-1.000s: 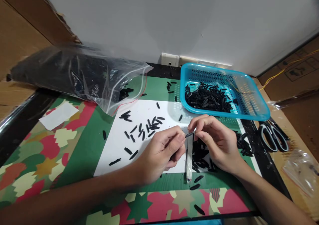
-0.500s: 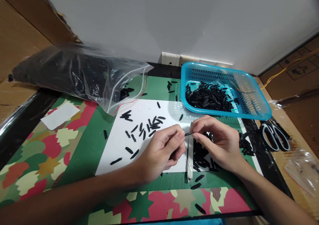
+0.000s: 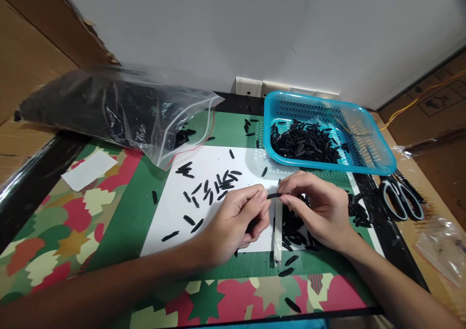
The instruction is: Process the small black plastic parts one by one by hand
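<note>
A small, slender black piece (image 3: 274, 196), pointed like a husk or sliver, spans the gap between my two hands above the white paper (image 3: 167, 188). My right hand (image 3: 316, 205) pinches its right end between thumb and fingertips. At the other end, my left hand (image 3: 242, 217) is closed, its thumb and forefinger tip against the piece. Something dark shows inside the curled left fingers, too hidden to make out. Under my right hand lies a heap of similar black pieces (image 3: 293, 232), beside a narrow whitish strip (image 3: 277, 237). More loose pieces (image 3: 224, 181) are scattered to the left.
A blue basket (image 3: 329, 166) at the back right holds many black pieces. At the back left lies a zip bag (image 3: 120, 110) with dark contents. Scissors (image 3: 395, 200) and a clear plastic bag (image 3: 442, 251) are on the right. A white paper scrap (image 3: 89, 170) lies left.
The left fingertips have shifted slightly left along the black piece, so more of it shows between the hands. My right hand keeps its pinch, nearly still.
</note>
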Demonstrator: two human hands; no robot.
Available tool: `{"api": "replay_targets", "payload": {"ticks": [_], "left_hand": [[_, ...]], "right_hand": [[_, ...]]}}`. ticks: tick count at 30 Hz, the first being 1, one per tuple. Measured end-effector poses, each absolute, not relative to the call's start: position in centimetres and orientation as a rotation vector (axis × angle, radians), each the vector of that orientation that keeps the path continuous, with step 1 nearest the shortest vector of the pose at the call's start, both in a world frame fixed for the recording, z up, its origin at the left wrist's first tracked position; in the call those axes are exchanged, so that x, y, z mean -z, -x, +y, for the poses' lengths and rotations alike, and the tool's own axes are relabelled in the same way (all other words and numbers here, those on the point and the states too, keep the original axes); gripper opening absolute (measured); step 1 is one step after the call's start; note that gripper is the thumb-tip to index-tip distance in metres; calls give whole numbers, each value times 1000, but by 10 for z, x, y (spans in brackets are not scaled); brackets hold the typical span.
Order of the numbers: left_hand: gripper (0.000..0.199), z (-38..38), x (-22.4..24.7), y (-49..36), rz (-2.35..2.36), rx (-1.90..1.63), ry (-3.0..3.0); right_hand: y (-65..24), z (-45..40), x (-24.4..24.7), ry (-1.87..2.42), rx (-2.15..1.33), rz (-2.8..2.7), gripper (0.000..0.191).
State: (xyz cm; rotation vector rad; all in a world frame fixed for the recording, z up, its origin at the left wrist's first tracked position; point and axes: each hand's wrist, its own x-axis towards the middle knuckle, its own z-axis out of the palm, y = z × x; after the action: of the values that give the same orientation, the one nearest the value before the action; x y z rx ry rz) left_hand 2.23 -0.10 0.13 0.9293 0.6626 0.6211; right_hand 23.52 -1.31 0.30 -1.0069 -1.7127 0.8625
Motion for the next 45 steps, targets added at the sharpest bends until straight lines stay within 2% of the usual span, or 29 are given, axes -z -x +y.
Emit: {"api": "replay_targets", "payload": {"ticks": [5,10,14,19,26,30,38,42,45], "left_hand": [[45,-1,-3,-22,660,-598,-921],[42,-1,-4,-20,638,-582,-917],[42,-1,-4,-19,668,-580,-907],[43,-1,-5,-18,694,-565,-902],[43,-1,-6,-18,695,-548,-910],[43,-1,-5,-18,699,-547,-900],[43,-2,-5,-19,708,-556,-898],[41,-2,-8,-17,706,-568,-905],[38,-2,-8,-16,707,-565,-893]], "right_hand": [[-234,-11,-6,995,-757,-1805,14],[-242,-6,-11,968,-276,-1926,18],[-257,2,-10,1167,1,-1697,15],[-264,8,-7,1269,-58,-1454,4],[-251,-1,-2,1140,-224,-1581,13],[-251,-2,-1,1094,-165,-1641,22],[-256,2,-4,1171,-35,-1604,13],[-256,3,-7,1367,179,-1535,27],[-247,-3,-8,1277,129,-1626,40]]}}
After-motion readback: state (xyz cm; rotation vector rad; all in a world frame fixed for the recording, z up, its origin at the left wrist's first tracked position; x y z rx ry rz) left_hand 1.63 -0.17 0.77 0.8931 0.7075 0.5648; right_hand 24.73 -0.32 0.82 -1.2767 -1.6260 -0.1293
